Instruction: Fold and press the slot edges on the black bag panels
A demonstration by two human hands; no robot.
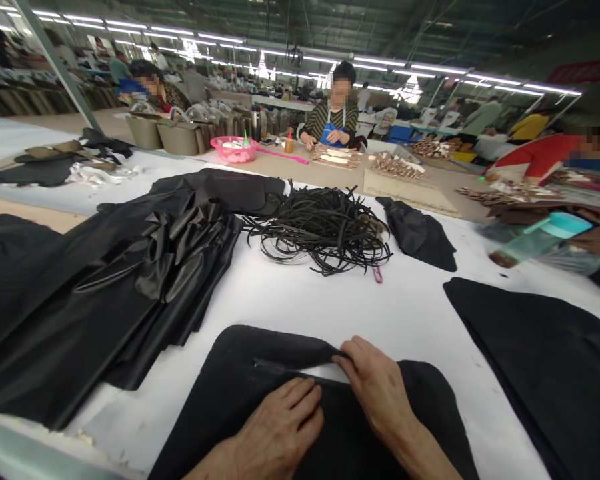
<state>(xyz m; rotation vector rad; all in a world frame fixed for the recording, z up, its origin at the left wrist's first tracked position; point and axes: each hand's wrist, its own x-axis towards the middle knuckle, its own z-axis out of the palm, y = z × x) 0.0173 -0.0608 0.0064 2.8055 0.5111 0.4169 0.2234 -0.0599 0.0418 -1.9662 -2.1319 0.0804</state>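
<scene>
A black leather-like panel [230, 393] with rounded corners lies on the white table in front of me. A long slit runs across its upper part, and the white surface shows through the gap. My right hand [375, 383] pinches the upper edge of the slit between thumb and fingers and lifts it slightly. Just below the slit, my left hand [285, 420] rests flat on the panel with its fingers stretched out, holding nothing.
Beyond the panel lies a tangled heap of black strips [325, 227]. Black sheets [130, 267] are piled at left, more black panels [540, 360] at right. A teal-lidded bottle [545, 237] lies tilted at right. A co-worker [337, 117] sits across the table.
</scene>
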